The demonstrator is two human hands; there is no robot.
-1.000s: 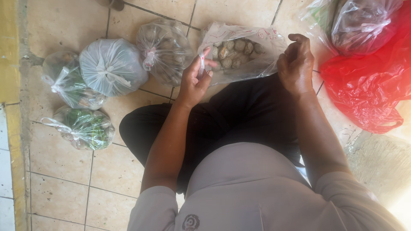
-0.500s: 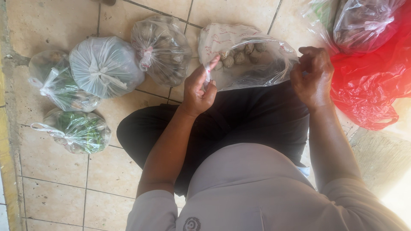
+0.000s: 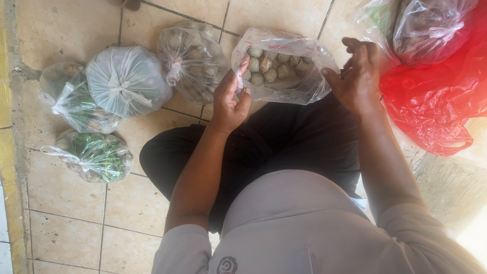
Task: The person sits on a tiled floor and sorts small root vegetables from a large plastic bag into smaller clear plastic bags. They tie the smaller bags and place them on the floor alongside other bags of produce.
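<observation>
Left hand pinching clear bag rim — right hand gripping opposite rim | bag between hands

Pale grey short-sleeved shirt here, a small dark round emblem printed low on its front. Black trousers below, forearms bare, no rings or watch showing on either wrist.

I see a clear open bag of pale round lumps at centre, four knotted clear bags left on the tiled floor (two holding greens), and a red bag right.
</observation>
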